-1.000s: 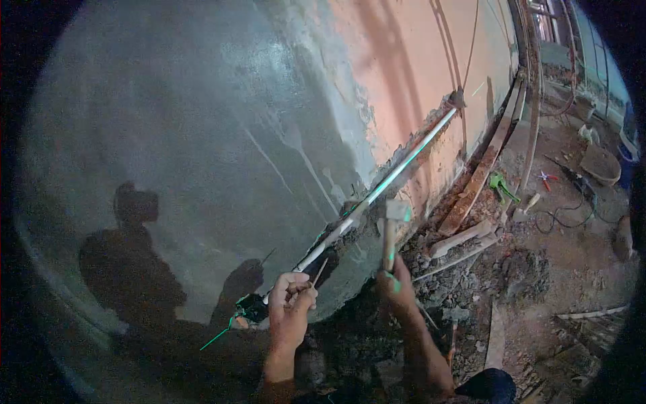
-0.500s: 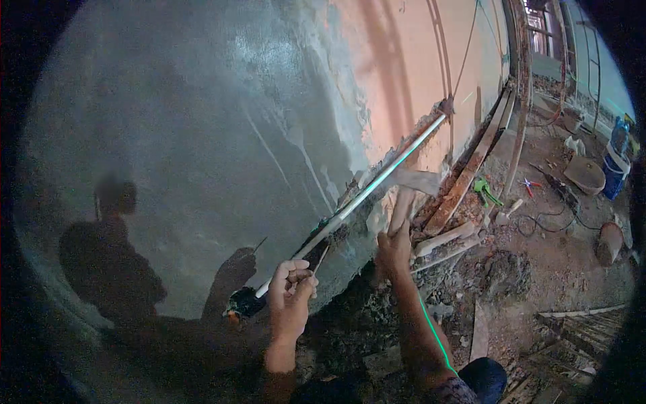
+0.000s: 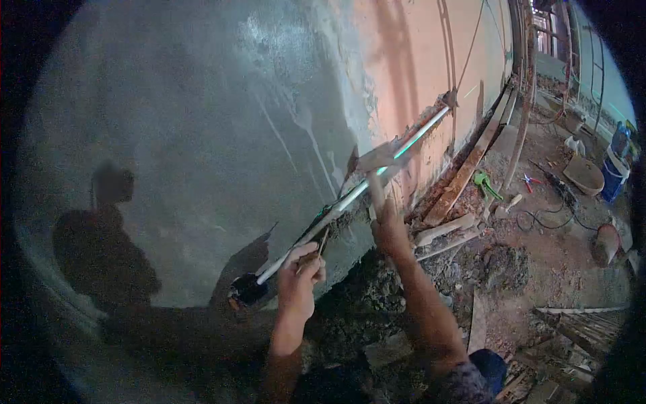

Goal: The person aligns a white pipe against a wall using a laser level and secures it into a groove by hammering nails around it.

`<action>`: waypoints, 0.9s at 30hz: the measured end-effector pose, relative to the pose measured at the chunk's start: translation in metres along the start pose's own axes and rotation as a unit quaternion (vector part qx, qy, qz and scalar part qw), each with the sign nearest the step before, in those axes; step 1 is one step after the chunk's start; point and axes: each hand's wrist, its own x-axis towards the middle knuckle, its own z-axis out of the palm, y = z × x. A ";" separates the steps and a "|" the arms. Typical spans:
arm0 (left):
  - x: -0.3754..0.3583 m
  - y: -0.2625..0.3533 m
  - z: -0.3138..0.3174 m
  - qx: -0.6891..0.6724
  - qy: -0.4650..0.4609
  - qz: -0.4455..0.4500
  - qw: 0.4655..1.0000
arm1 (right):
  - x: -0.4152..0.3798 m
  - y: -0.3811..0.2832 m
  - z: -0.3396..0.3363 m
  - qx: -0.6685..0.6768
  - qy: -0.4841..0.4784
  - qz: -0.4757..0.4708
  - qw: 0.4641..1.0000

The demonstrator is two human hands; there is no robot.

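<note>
My left hand (image 3: 300,279) is closed, with a thin nail (image 3: 324,241) pinched between the fingers and pointing up beside the pipe. A white pipe (image 3: 348,198) lies slantwise in a chiselled groove in the wall (image 3: 202,135). At its lower end sits a dark box (image 3: 247,289) set into the wall. My right hand (image 3: 390,232) is wrapped round the wooden handle of a hammer (image 3: 377,160). The hammer's head is blurred by motion and appears in front of the pipe, up and to the right of the nail.
Rubble (image 3: 498,269) and wooden boards (image 3: 464,182) lie along the wall's foot. Farther right are a green tool (image 3: 487,185), red-handled pliers (image 3: 530,182), a basin (image 3: 584,175), a blue bucket (image 3: 614,176) and a black cable (image 3: 545,225). A wooden pole (image 3: 525,121) stands upright.
The hammer has moved left across the pipe, its head now blurred. My left hand has shifted slightly up and right with the nail. The view has turned a little.
</note>
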 end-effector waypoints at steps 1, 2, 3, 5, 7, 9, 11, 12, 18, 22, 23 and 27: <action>0.004 -0.006 0.001 -0.003 0.001 -0.006 1.000 | -0.001 -0.001 -0.005 -0.004 -0.003 0.003 1.000; 0.009 -0.013 0.004 -0.072 0.006 -0.043 0.996 | -0.002 0.003 -0.011 -0.020 -0.044 0.052 0.997; 0.013 -0.023 0.004 -0.141 0.015 -0.080 0.987 | -0.007 0.005 -0.015 -0.035 -0.087 0.101 0.991; 0.028 -0.053 -0.006 -0.161 0.016 -0.124 0.979 | -0.040 0.011 -0.020 -0.002 -0.051 0.109 0.993; 0.039 -0.078 -0.008 -0.194 -0.004 -0.194 0.962 | -0.078 0.021 -0.028 0.014 -0.035 0.135 0.990; 0.048 -0.098 -0.007 -0.205 -0.017 -0.235 0.950 | -0.121 0.028 -0.032 0.052 0.006 0.148 0.988; 0.052 -0.115 -0.003 -0.251 -0.040 -0.240 0.937 | -0.163 0.037 -0.038 0.104 -0.043 0.277 0.954; 0.050 -0.120 0.002 -0.216 -0.034 -0.230 0.948 | -0.188 0.052 -0.036 0.102 -0.041 0.283 0.953; 0.053 -0.127 0.016 -0.103 -0.031 -0.254 0.961 | -0.308 0.154 0.007 0.167 0.005 0.306 0.937; 0.048 -0.119 0.021 -0.073 -0.029 -0.247 0.966 | -0.303 0.155 0.002 0.189 -0.048 0.371 0.908; 0.048 -0.121 0.022 -0.053 -0.024 -0.242 0.968 | -0.305 0.153 0.001 0.183 -0.041 0.344 0.920; 0.046 -0.129 0.021 -0.041 -0.035 -0.220 0.974 | -0.308 0.147 0.006 0.217 -0.041 0.434 0.873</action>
